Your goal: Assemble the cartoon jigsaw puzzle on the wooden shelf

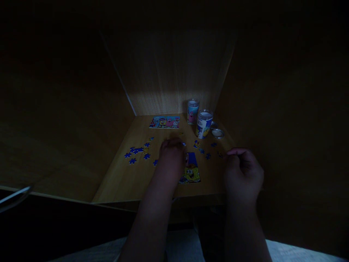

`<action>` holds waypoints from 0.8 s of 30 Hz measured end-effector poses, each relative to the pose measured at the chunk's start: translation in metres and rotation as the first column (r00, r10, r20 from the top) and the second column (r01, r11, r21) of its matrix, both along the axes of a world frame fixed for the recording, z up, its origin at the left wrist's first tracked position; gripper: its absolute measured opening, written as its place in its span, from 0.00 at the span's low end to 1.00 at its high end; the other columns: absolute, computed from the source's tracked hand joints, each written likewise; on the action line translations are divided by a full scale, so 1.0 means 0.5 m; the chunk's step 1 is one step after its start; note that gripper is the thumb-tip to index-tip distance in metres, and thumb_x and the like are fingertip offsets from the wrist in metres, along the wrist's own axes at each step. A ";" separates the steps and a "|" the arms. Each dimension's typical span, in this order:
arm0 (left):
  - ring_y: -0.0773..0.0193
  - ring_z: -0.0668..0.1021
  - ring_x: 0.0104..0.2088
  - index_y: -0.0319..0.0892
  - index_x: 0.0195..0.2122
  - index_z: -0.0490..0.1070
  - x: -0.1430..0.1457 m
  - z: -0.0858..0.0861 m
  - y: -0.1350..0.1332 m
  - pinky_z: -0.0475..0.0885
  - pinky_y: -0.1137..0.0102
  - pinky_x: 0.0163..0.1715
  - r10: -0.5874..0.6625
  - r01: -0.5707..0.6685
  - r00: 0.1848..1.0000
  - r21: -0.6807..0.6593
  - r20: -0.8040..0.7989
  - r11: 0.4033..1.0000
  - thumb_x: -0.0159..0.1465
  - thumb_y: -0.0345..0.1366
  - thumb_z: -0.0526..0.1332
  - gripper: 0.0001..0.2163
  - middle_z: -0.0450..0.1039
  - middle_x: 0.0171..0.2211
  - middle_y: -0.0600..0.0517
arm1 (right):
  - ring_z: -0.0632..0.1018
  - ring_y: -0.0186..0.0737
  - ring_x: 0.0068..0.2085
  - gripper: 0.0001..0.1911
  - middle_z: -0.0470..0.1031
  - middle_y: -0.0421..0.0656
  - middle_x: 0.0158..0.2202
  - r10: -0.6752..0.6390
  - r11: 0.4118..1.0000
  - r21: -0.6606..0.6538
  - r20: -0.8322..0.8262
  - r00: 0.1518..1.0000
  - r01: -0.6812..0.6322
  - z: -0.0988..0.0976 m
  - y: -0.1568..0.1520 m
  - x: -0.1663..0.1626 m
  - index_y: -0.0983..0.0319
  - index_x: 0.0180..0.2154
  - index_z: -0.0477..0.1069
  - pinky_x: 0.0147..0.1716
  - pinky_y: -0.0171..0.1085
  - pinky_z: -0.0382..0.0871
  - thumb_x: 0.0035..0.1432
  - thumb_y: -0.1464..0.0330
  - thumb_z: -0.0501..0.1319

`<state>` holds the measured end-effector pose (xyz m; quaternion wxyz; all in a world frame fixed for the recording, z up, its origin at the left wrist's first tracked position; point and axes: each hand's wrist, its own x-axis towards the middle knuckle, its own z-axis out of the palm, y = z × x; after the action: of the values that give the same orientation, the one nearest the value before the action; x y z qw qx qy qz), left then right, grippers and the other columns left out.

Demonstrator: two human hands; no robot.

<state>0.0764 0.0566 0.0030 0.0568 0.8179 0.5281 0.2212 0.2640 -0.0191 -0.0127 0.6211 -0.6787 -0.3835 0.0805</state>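
A partly built cartoon jigsaw (191, 170) lies near the front edge of a small wooden desk (128, 178). My left hand (171, 160) rests knuckles-up on the puzzle's left side, fingers curled down over it; what it holds is hidden. My right hand (243, 174) hovers at the desk's right edge with thumb and fingers pinched together, possibly on a small piece I cannot make out. Loose blue puzzle pieces (137, 153) lie scattered to the left, and a few more pieces (204, 150) lie beyond the puzzle.
A finished puzzle picture (164, 122) lies at the back. Two cylindrical tins (204, 123) stand at the back right with a round lid (218, 133) beside them. Wooden walls enclose the desk on three sides. The scene is very dark.
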 end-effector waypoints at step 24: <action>0.48 0.82 0.55 0.40 0.45 0.86 -0.008 0.025 -0.005 0.76 0.58 0.60 0.139 -0.137 0.990 -0.050 0.037 0.989 0.75 0.27 0.57 0.15 0.85 0.50 0.42 | 0.74 0.63 0.51 0.12 0.81 0.56 0.48 0.205 0.908 -0.407 0.631 0.749 0.095 -0.007 0.011 -0.021 0.56 0.42 0.83 0.44 0.54 0.67 0.66 0.55 0.69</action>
<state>0.0726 0.0539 0.0154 0.0716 0.7732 0.5872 0.2285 0.2537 -0.0134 -0.0160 0.2838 -0.7667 -0.5721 -0.0664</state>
